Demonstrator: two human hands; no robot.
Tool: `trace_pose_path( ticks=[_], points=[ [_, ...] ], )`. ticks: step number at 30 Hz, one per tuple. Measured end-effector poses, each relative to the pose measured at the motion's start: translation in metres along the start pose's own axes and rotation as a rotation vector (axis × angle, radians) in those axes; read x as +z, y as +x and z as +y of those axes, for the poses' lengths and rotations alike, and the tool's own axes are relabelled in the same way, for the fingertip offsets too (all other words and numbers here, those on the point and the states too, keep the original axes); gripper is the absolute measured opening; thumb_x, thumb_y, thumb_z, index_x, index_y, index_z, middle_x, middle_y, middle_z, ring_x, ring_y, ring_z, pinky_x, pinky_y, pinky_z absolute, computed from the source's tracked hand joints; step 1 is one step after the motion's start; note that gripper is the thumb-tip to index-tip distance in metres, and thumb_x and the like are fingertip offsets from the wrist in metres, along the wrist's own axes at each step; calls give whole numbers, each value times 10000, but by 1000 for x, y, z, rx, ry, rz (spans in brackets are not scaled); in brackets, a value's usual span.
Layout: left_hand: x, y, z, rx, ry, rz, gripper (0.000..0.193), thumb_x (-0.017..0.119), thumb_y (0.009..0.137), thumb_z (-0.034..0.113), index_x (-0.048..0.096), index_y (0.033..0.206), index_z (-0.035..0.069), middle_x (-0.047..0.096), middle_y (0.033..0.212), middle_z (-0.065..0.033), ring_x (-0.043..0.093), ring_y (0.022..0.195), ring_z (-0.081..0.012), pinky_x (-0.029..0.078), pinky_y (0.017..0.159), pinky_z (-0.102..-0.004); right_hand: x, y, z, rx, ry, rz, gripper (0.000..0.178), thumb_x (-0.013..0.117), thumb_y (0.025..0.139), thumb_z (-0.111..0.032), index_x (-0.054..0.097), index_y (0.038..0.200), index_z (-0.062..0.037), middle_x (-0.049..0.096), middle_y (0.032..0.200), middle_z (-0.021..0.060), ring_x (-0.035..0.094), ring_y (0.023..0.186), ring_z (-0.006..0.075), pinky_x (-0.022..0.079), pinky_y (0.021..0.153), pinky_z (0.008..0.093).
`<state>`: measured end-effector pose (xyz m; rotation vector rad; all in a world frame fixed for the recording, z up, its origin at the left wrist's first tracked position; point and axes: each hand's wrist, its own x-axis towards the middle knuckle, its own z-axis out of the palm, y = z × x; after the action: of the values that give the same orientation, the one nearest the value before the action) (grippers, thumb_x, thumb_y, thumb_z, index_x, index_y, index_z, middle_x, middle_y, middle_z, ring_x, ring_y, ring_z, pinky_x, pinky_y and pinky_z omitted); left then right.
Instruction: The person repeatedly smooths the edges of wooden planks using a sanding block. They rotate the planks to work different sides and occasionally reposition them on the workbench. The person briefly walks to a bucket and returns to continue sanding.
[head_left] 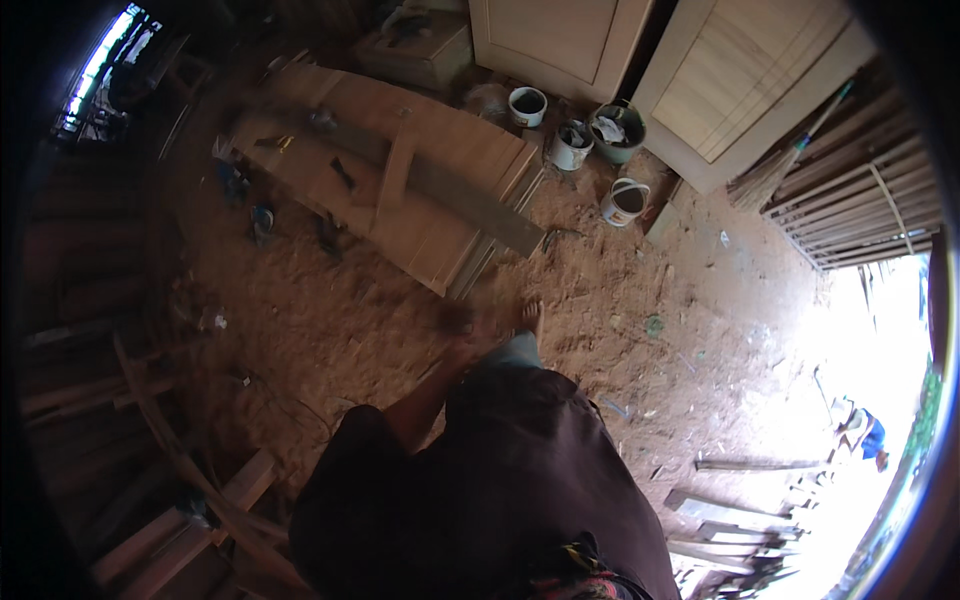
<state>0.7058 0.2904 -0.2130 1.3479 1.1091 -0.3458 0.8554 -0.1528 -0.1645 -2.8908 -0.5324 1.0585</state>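
My left forearm reaches forward from the dark sleeve, and my left hand (pixel 474 326) is a dark smear of motion over the sandy floor. Its fingers cannot be made out, nor whether they hold anything. Nothing shows of my right hand. Just ahead of the left hand is the near corner of a stack of wooden panels (pixel 449 235). On the stack lie a long grey-brown board (pixel 470 199), a shorter wood strip (pixel 397 170), a dark tool (pixel 342 174) and a small yellow-and-black item (pixel 283 145).
Several buckets, among them a white one (pixel 626 203), stand right of the stack. Wooden doors (pixel 750 80) lean behind them, beside a broom (pixel 780 172). Timber pieces (pixel 225 515) lie at lower left, planks (pixel 730 512) at lower right. A person in blue (pixel 870 436) bends in the bright opening.
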Motion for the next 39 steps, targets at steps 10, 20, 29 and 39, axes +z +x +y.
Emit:
trace_pose_path(
  ticks=[10,20,29,39],
  points=[
    [-3,43,281,76,-539,49,375,676,978,257,630,1286,48,706,1077,-48,698,954,-182,565,715,-333,-216,152,-6,173,755,121,877,779,822,-440,417,1513,-38,625,1366,241,645,1227,374,540,924,459],
    [27,80,223,-325,-895,345,337,624,1011,288,628,1256,55,661,1133,-104,655,1026,-251,535,876,-424,-236,355,43,-54,330,-130,579,759,876,-426,582,1279,-49,636,1265,174,639,1158,341,514,969,451],
    [133,154,287,-147,103,405,296,615,1013,340,672,1192,112,715,1055,-59,690,889,-267,541,798,-465,-457,585,103,-508,63,30,654,794,869,-470,557,1322,-63,605,1331,135,637,1145,320,556,929,470],
    [103,182,429,-168,-951,461,336,660,976,262,638,1278,116,703,1159,-56,695,1044,-293,530,871,-462,-564,640,5,-93,979,-131,485,572,1026,-442,593,1347,-79,670,1176,82,656,978,174,547,853,362]
  ],
)
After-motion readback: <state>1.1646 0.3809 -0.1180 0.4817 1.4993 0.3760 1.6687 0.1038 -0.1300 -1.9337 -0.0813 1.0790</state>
